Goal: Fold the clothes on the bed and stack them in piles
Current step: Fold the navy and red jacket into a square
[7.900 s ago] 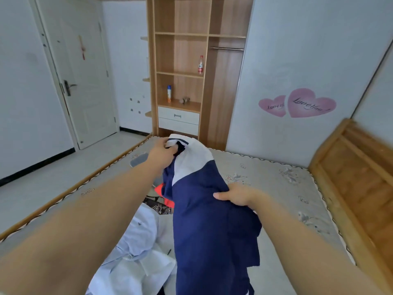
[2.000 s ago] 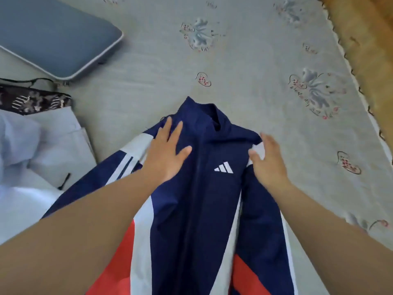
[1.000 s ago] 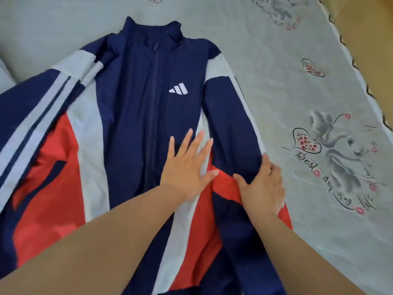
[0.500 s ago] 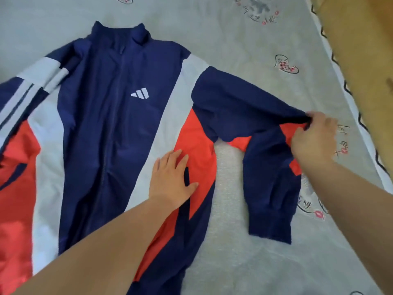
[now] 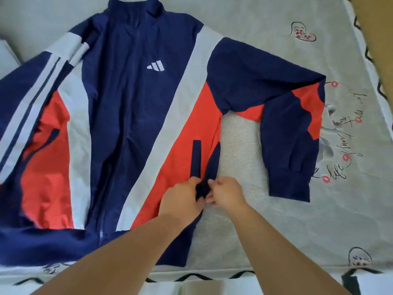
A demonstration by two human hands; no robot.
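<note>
The jacket [image 5: 131,116] runs out of frame on the left, so its far sleeve [image 5: 19,103] is cut off there, cuff unseen. The collar top is clipped by the upper edge. Both forearms cover part of the hem, and the left hand [image 5: 182,201] and right hand [image 5: 226,194] hide the side seam they pinch; the fingertips are tucked into the fold. A pale garment [image 5: 7,54] at the left edge shows only a corner. Lettering on the bed [image 5: 255,241] is too blurred to read fully. The wooden frame [image 5: 380,39] is cut off at right.
</note>
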